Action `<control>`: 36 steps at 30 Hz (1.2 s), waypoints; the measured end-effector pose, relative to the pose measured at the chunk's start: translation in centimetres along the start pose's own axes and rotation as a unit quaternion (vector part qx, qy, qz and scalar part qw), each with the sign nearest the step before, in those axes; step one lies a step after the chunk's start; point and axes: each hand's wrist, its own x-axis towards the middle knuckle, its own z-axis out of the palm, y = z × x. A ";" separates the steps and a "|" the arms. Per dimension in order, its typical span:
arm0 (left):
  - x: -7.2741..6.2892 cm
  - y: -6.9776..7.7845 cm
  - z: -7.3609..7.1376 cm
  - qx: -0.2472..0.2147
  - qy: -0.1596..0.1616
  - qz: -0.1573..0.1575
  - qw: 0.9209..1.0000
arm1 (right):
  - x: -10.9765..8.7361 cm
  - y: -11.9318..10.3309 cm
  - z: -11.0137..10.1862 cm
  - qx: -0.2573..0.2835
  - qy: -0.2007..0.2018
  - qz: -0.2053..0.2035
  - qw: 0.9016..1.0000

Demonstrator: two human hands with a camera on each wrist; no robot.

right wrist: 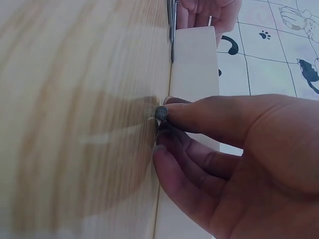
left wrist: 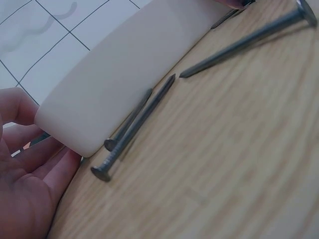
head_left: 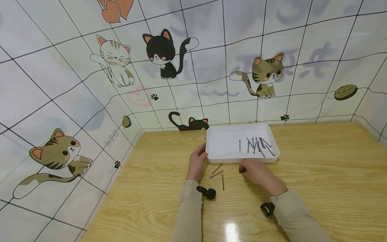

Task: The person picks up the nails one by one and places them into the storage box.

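Note:
A white rectangular tray stands on the table, with several dark nails lying toward its right side. My left hand holds the tray's left end, its thumb against the near corner in the left wrist view. Close to the tray's front wall, my right hand pinches a nail between thumb and fingers; the nail's round head shows in the right wrist view, while much of its shank is hidden. On the wood between the hands lie three loose nails, one pointing toward the tray and two lying slanted beside its front wall.
The wooden table extends to both sides of the tray. Behind it hangs a white gridded wall covering printed with cartoon cats. A small black device sits at the left wrist, another at the right.

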 end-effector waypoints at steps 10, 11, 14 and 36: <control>0.0 0.1 0.0 0.000 -0.001 -0.002 1.000 | -0.1 -0.6 -0.2 -0.016 0.002 0.009 1.000; 0.0 0.1 0.0 -0.001 -0.001 -0.002 1.000 | -0.2 -0.6 -0.2 -0.020 0.006 0.003 1.000; 0.0 0.2 0.1 -0.005 -0.001 -0.003 1.000 | -0.5 -0.9 -0.3 -0.032 0.025 -0.017 0.999; 0.0 0.0 0.0 0.007 0.001 0.005 1.000 | -0.8 -1.0 -0.4 -0.042 0.016 0.005 0.999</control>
